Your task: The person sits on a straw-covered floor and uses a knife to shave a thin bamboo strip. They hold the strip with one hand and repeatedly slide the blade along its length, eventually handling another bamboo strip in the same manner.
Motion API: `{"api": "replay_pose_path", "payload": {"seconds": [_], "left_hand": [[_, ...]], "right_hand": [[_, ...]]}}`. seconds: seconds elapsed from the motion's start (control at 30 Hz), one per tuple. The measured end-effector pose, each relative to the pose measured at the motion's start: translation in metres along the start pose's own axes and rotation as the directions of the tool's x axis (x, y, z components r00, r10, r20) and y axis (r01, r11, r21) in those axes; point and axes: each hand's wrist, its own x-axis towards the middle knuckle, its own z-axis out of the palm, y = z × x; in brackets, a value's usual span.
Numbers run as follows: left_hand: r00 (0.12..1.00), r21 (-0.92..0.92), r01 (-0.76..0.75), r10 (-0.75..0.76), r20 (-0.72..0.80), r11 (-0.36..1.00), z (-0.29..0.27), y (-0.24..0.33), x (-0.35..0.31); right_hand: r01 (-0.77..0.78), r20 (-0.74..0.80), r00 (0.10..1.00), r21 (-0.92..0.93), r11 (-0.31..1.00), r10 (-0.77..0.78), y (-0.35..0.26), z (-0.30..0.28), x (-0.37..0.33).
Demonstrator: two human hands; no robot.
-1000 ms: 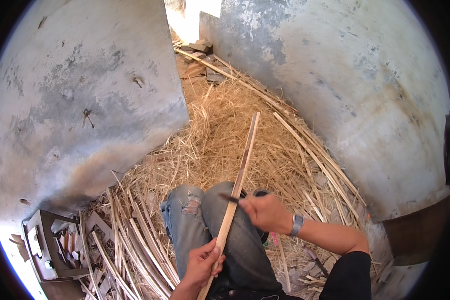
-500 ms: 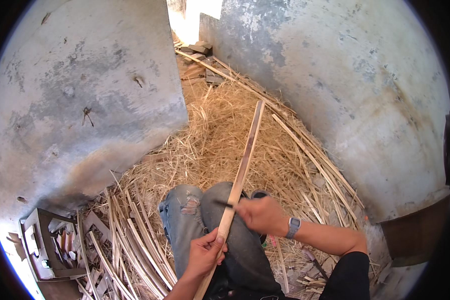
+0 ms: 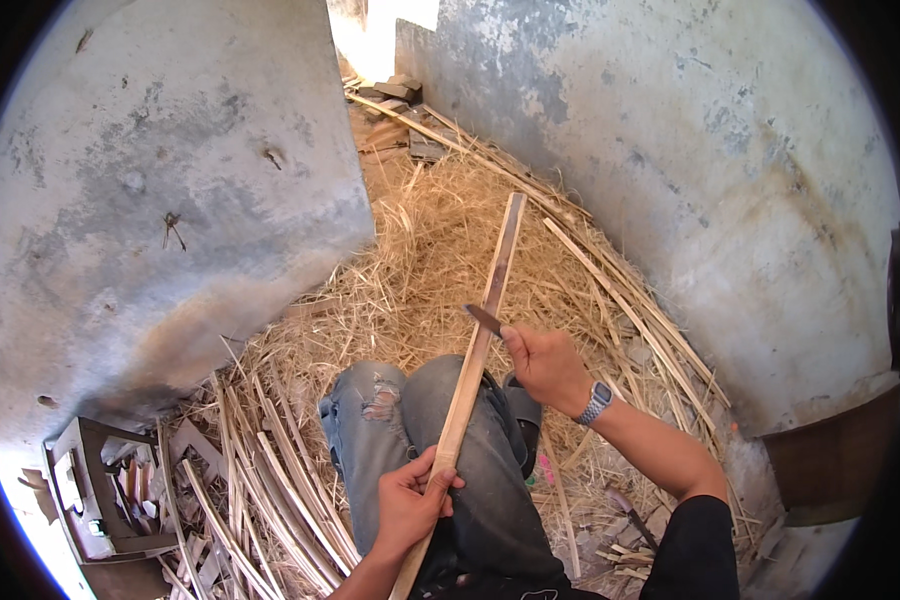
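A long, pale strip of split bamboo [image 3: 462, 408] slants across my right thigh, its far half showing a darker brown band. My left hand [image 3: 413, 503] grips it near the lower end, thumb on top. In my right hand [image 3: 547, 369] is a knife [image 3: 484, 319], its short dark blade lying across the strip's darker upper part. The handle is hidden inside my closed fingers. A watch is on my right wrist. Under the strip are my knees in worn jeans [image 3: 370, 440].
Shavings [image 3: 420, 270] cover the floor ahead. Long strips [image 3: 630, 320] lie along the right wall [image 3: 730, 200]; more strips [image 3: 270, 490] are bundled at my left. A broken box-like frame [image 3: 95, 490] holds scraps. Another dark-bladed tool [image 3: 633, 515] lies by my right side.
My right hand has moved forward along the strip with the knife, away from my left hand. The left hand keeps its hold, nearly in the same place.
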Motion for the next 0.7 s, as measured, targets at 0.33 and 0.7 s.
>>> {"api": "replay_pose_path", "payload": {"seconds": [0.33, 0.7], "left_hand": [[0.999, -0.062, 0.048, -0.048, 0.004, 0.997, -0.001, 0.004, 0.001], [0.998, -0.056, 0.057, -0.056, 0.019, 0.997, -0.004, 0.004, -0.003]], "right_hand": [[0.041, 0.077, 0.996, 0.116, 0.992, -0.050, -0.027, 0.004, -0.026], [0.017, 0.204, 0.979, 0.065, 0.998, -0.030, -0.041, -0.027, -0.035]]}}
